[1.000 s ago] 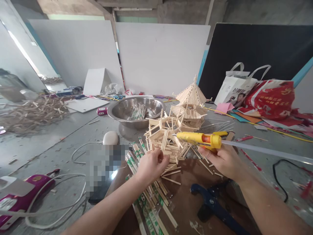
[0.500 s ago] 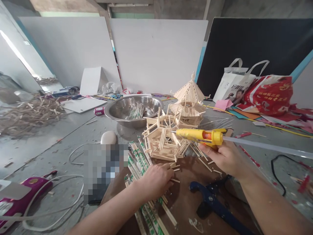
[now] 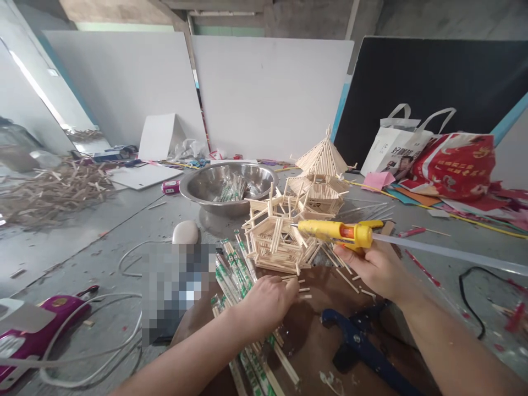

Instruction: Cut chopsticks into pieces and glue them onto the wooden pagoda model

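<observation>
My right hand (image 3: 377, 269) is wrapped round a yellow hot glue gun (image 3: 334, 232) with a long clear glue stick (image 3: 445, 254) in its back. The gun's nozzle points left, close to a small house-like model (image 3: 276, 236) built of wooden sticks; whether it touches cannot be made out. My left hand (image 3: 270, 300) is low over the brown board (image 3: 313, 330), its fingers curled together beside short cut sticks (image 3: 304, 289). What lies between those fingertips is hidden. Packs of wrapped chopsticks (image 3: 237, 264) lie under and beside my left wrist. A blue-handled cutter (image 3: 367, 346) rests between my forearms.
Behind the model stands a pointed-roof stick tower (image 3: 322, 157). A steel basin (image 3: 190, 187) holds wrapped chopsticks. At left are a stick pile (image 3: 53, 190), a white cable (image 3: 94, 379) and a purple device (image 3: 61, 313). Bags (image 3: 454, 165) stand at back right.
My left hand has shifted slightly to the right among the short sticks, fingers still bent. The glue gun stays nearly in place. The view has tilted a little.
</observation>
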Available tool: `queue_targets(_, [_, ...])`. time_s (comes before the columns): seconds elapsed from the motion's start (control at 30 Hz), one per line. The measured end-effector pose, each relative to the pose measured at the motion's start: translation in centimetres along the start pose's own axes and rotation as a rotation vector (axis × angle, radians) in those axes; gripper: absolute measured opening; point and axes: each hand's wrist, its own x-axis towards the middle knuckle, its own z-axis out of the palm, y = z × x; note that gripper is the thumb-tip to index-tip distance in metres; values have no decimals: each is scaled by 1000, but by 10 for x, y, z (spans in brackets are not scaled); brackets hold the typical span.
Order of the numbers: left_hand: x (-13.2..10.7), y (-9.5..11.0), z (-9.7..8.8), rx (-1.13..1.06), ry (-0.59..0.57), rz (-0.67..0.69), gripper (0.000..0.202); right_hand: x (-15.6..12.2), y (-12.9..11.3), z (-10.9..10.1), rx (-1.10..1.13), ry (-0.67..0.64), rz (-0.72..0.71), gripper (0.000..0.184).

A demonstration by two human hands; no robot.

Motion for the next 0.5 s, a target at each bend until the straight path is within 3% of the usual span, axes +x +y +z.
queue_targets(0.1, [0,-2,1,-139,77,-71,18,0,-2,2,-24,15,-8,29])
queue_targets(0.33, [-4,7,4,-649,445,-208,28,0,-5,12,-101,43,23,32])
queue_targets(0.43, [-3,11,3,-803,449,-221,36,1,-6,15,-79,37,-5,30])
queue_targets(0.5, [-2,11,1,-884,391,-226,37,1,-5,16,-67,27,-15,29])
